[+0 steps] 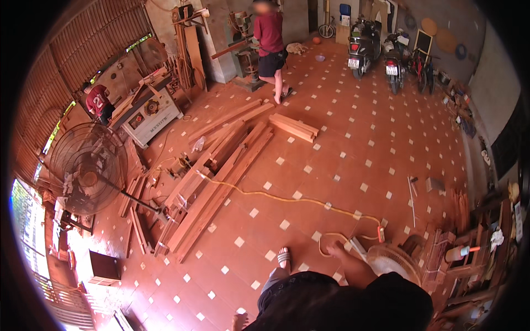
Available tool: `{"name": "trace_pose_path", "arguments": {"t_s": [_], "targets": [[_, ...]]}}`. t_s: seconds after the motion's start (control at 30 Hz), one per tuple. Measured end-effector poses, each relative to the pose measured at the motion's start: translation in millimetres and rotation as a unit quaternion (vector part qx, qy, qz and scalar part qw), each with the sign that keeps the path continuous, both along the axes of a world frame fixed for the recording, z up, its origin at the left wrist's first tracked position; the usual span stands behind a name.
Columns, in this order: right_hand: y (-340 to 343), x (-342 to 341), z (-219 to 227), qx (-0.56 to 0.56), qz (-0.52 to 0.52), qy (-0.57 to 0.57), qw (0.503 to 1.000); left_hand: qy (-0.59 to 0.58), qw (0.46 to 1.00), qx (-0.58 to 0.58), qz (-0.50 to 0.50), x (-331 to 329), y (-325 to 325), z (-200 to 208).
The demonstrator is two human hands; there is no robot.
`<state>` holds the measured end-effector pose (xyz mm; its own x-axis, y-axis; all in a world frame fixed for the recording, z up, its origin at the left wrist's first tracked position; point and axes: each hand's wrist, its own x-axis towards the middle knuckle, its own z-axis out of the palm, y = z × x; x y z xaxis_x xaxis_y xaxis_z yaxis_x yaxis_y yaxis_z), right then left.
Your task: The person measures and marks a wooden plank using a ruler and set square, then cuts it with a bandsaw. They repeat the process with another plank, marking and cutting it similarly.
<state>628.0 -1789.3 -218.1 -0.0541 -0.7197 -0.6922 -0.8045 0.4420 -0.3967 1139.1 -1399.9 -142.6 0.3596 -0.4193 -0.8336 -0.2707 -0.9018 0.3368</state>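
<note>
Yellow cord (268,194) loops at the right hand (335,250), whose finger closure I cannot tell; the rest lies loose, apparently ungathered, trailing up-left from that hand to long timber boards (207,218). What seems the left hand (240,321) is too cropped to read.

The right forearm (358,269) extends ahead of the torso (314,300), right hand (334,251) lowered, fingers indistinct; left of the torso, apparently the left hand (239,322) shows partly.
</note>
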Motion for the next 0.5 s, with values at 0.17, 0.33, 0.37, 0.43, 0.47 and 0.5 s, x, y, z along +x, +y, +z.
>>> {"name": "trace_pose_path", "arguments": {"t_s": [0.17, 0.33, 0.37, 0.43, 0.47, 0.5], "targets": [[-55, -58, -22, -0.004, -0.211, -0.048, 0.976, 0.127, 0.99, -0.048, 0.028, 69, -266, -27], [-142, -84, -42, 0.191, -0.338, -0.335, 0.858, -0.153, 0.915, -0.353, -0.12, 103, -546, -41], [-162, -106, -46, 0.21, -0.3, -0.325, 0.872, -0.112, 0.919, -0.364, -0.097, 88, -608, -41], [-199, -105, -31, 0.252, -0.316, -0.286, 0.869, -0.09, 0.939, -0.319, -0.091, 57, -707, -3], [-225, -92, -23, 0.284, -0.306, -0.272, 0.867, -0.108, 0.938, -0.316, -0.095, 59, -732, 9], [-254, -131, -38, 0.275, -0.32, -0.305, 0.854, -0.088, 0.937, -0.326, -0.091, 36, -762, -4]]}}
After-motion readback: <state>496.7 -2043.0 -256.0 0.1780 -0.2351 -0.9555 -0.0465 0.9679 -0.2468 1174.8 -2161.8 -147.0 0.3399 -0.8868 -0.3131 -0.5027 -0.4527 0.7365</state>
